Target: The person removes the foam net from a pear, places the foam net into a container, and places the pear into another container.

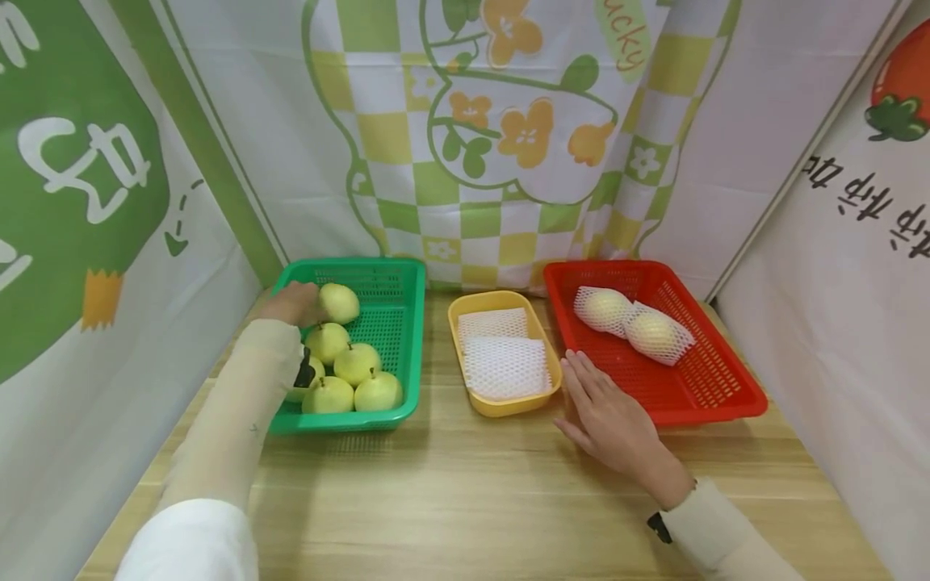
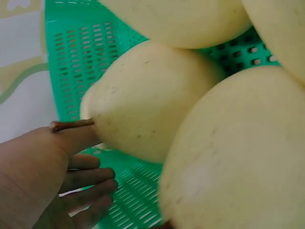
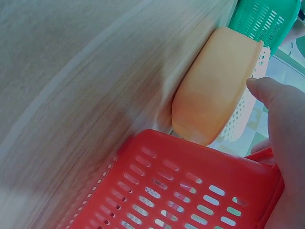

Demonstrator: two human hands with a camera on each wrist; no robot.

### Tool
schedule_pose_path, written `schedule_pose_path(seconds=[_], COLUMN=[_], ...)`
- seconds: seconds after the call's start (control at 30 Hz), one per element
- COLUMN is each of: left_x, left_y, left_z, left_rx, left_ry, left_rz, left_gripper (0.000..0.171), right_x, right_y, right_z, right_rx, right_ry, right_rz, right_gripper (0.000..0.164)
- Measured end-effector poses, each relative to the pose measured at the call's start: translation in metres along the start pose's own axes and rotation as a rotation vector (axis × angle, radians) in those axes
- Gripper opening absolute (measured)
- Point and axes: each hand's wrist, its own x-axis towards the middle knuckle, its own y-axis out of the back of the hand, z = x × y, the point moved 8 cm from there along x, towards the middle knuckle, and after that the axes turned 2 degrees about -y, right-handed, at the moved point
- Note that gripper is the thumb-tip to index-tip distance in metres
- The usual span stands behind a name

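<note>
Inside the green basket (image 1: 417, 347) at the left lie several pale yellow-green pears. My left hand (image 1: 294, 305) reaches over its back left part, right beside the rearmost pear (image 1: 339, 303). In the left wrist view that hand (image 2: 71, 167) has its fingers loosely extended, with the thumb behind the stem of a pear (image 2: 147, 102). My right hand (image 1: 606, 420), fingers straight, lies at the front left rim of the red basket (image 1: 705, 415). Two pears in white foam nets (image 1: 605, 310) sit in that basket. In the right wrist view part of the right hand (image 3: 290, 119) shows above the rim.
Between the baskets stands a yellow tray (image 1: 496, 410) holding white foam nets (image 1: 506, 367). The wooden table (image 1: 450, 500) extends in front. Printed cloth walls (image 1: 501, 234) enclose the table at the back and both sides.
</note>
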Motion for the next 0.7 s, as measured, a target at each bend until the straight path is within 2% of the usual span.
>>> schedule_pose_path(seconds=[0.27, 0.4, 0.5, 0.6, 0.7], left_x=[-0.01, -0.01, -0.014, -0.015, -0.022], left_y=[0.028, 0.031, 0.027, 0.027, 0.027], left_z=[0.016, 0.022, 0.022, 0.036, 0.063], left_rx=[0.039, 0.07, 0.075, 0.079, 0.101], left_ry=[-0.058, -0.062, -0.056, -0.101, -0.191], left_rz=[0.018, -0.016, -0.05, -0.047, 0.002], left_gripper=[0.039, 0.05, 0.06, 0.065, 0.066], right_x=[-0.001, -0.002, 0.0, 0.0, 0.001], right_y=[0.001, 0.003, 0.002, 0.002, 0.002], right_z=[0.0, 0.0, -0.002, -0.001, 0.0], right_rx=[-0.011, 0.001, 0.012, 0.018, 0.025], right_ry=[0.007, 0.0, 0.004, 0.001, -0.009], right_rz=[0.024, 0.036, 0.032, 0.015, 0.004], right_gripper=[0.092, 0.092, 0.092, 0.092, 0.093])
